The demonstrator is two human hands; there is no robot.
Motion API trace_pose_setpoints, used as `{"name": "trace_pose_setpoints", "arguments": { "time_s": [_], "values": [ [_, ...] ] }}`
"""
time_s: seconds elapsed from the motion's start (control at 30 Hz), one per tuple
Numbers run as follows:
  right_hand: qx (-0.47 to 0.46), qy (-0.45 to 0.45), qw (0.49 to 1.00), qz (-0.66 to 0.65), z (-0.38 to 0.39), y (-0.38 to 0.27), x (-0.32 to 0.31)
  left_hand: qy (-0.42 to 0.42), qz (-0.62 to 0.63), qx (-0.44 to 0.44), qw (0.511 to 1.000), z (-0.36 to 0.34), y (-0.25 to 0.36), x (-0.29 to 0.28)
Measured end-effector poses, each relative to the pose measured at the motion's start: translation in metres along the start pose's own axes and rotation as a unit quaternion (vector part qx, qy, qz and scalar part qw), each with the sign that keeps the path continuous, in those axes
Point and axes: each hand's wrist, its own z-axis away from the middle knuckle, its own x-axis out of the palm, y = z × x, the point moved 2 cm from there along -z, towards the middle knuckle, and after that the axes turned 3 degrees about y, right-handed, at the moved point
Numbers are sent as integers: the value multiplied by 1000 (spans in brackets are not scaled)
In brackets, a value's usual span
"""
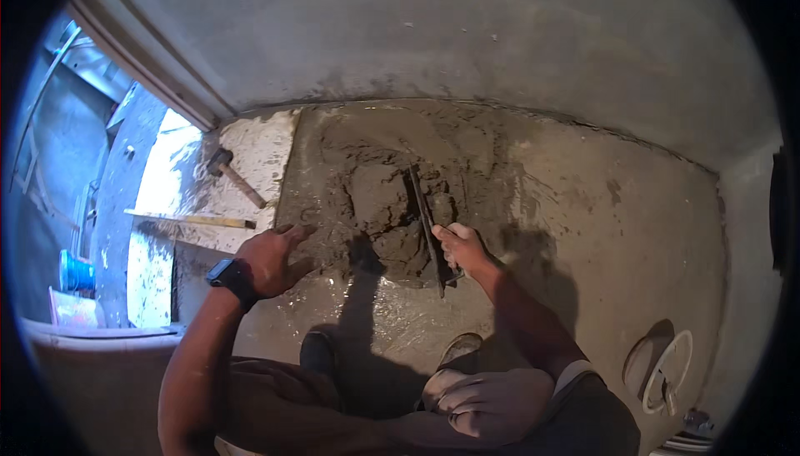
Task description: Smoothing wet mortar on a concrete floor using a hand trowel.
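Observation:
My right hand [458, 248] is closed round the handle of a long, narrow trowel [423, 206], which stands nearly on edge in wet grey mortar [379, 194]. The mortar lies in a rough, lumpy heap on the floor, with a dark gap beside the blade. My left hand [271, 260], with a dark watch on its wrist, is held low at the mortar's left edge. Its fingers are spread and nothing is in them. Whether they touch the floor I cannot tell.
A mallet [242, 185] and a yellowish strip [196, 219] lie on pale slabs [267, 144] at the left, by a doorway. A grey wall [467, 31] rises behind the mortar. At lower right is a pale ring [685, 356]. My shoes [317, 350] are close in front.

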Motion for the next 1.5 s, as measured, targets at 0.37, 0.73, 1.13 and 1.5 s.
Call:
{"name": "trace_pose_setpoints", "arguments": {
  "time_s": [0.37,0.73,1.13,1.5],
  "values": [
    [-7,155,985,-73,0,-16,-57,-28,-14,-41,999,37,-40,18],
    [68,152,986,-30,-13,3,-108,-66,-25,-70,995,17,-66,20],
    [-29,63,991,-114,-10,-18,-91,-33,19,-29,999,31,-71,15],
    [12,27,998,-54,-87,-31,-23,-51,34,-76,995,68,-78,20]
  ]
}}
